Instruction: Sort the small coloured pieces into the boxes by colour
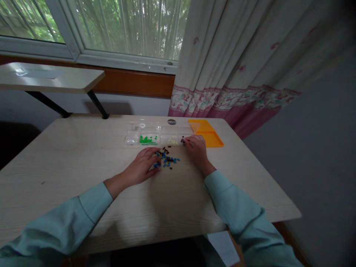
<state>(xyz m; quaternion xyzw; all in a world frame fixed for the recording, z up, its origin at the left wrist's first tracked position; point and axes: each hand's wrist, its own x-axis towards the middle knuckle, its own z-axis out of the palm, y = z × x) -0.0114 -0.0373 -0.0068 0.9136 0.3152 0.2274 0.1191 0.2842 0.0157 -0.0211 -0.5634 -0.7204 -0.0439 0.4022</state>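
Observation:
A loose pile of small building bricks (168, 160), blue, dark brown and a few yellow, lies on the table. My left hand (146, 163) rests at the pile's left side, its fingers apart and touching the bricks there. Behind the pile stands a clear plastic compartment box (160, 129). Green bricks (148, 139) fill one front compartment, cream bricks (172, 142) another, and dark brown bricks (183, 140) lie in the one on the right. Over that right compartment is my right hand (197, 146), fingertips pinched together; whatever sits between them is too small to make out.
An orange plastic tray (211, 138) lies at the box's right, partly behind my right hand. A round dark disc (171, 121) is near the table's back edge. At the left, a raised shelf (52, 78) stands on black legs. A curtain (222, 66) hangs behind the right side.

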